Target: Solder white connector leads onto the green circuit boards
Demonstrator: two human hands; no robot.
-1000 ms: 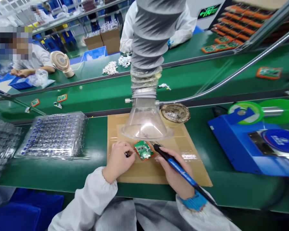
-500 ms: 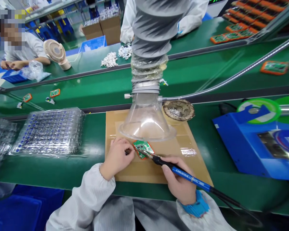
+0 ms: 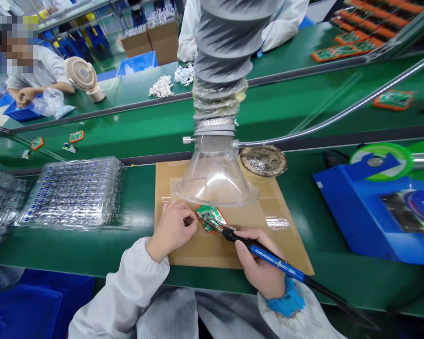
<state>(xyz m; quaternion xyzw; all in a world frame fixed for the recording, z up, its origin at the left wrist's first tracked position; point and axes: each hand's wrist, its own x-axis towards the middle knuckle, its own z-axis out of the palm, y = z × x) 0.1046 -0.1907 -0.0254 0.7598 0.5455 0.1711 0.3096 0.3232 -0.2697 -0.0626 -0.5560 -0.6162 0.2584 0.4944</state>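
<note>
A green circuit board [image 3: 216,214] with an orange edge lies on the brown cardboard mat [image 3: 212,258], just under the rim of a clear suction funnel [image 3: 215,179]. My right hand [image 3: 259,266] is closed around the handle of a blue and black soldering iron [image 3: 273,258], whose metal tip end reaches over the board. On the board's left side, my left hand [image 3: 172,229] is closed with its fingers pinched at the board's edge. Between those fingers shows a small dark piece [image 3: 187,221], too small to name.
A blue machine with a green reel [image 3: 378,162] stands at right. Behind the mat sits a round dish [image 3: 263,161] with silvery bits. Stacked clear plastic trays [image 3: 74,193] lie at left. A green conveyor [image 3: 137,129] carrying boards crosses behind; people in white sleeves sit beyond.
The boards on the conveyor have shifted left. My right hand and the soldering iron have moved very slightly left; my left hand has stayed almost still. The co-worker's hands at far left have moved.
</note>
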